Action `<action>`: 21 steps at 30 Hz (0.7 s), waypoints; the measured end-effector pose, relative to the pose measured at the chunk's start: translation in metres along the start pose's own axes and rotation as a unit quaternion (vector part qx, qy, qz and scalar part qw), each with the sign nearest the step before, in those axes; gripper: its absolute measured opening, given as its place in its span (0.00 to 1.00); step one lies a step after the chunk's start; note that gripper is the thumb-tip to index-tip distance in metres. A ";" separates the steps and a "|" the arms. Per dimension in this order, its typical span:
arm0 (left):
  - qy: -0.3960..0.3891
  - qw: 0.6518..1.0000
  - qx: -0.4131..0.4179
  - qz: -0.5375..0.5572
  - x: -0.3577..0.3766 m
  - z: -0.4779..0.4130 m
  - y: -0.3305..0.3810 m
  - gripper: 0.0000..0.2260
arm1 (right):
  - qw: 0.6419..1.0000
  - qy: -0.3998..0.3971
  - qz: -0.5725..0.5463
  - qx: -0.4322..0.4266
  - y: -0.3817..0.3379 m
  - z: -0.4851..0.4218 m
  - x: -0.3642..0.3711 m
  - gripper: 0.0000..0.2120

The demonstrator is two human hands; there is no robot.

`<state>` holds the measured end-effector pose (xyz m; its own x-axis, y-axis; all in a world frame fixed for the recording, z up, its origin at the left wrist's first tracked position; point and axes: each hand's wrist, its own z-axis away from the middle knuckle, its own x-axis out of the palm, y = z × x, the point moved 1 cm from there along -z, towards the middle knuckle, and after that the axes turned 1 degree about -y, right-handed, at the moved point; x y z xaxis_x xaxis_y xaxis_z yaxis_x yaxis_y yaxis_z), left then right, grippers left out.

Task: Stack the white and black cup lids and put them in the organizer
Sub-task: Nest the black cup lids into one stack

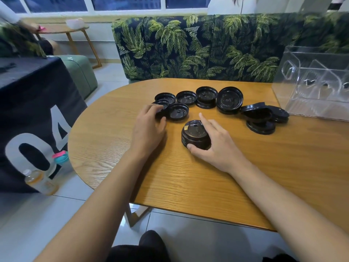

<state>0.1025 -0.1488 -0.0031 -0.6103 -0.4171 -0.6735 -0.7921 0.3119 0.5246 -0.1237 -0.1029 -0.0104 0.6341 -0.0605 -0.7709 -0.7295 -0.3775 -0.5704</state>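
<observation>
Though light, these thin black lids (186,97) look slick and springy, so side grips suit them: the right hand (217,143) pinches the stack (194,136) by its sides, and the left hand (150,124) curls round 1 loose lid (164,103).

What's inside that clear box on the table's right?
The clear organizer shows only its own see-through dividers; no black lids are visible inside. Its right part runs past the picture's edge, so that is unseen.
</observation>
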 end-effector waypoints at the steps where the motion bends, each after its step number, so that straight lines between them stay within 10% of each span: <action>1: -0.003 1.000 -0.007 -0.013 0.003 -0.004 -0.004 0.17 | 1.000 0.003 -0.004 -0.001 0.000 0.000 0.000 0.47; 21: 0.047 0.996 0.013 0.079 -0.008 0.008 0.014 0.06 | 0.999 0.023 -0.028 0.005 0.005 -0.003 -0.001 0.40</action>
<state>0.0958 -0.1345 0.0056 -0.7244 -0.4391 -0.5315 -0.6874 0.4021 0.6048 -0.1273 -0.1072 -0.0114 0.6850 -0.0811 -0.7240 -0.6947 -0.3719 -0.6156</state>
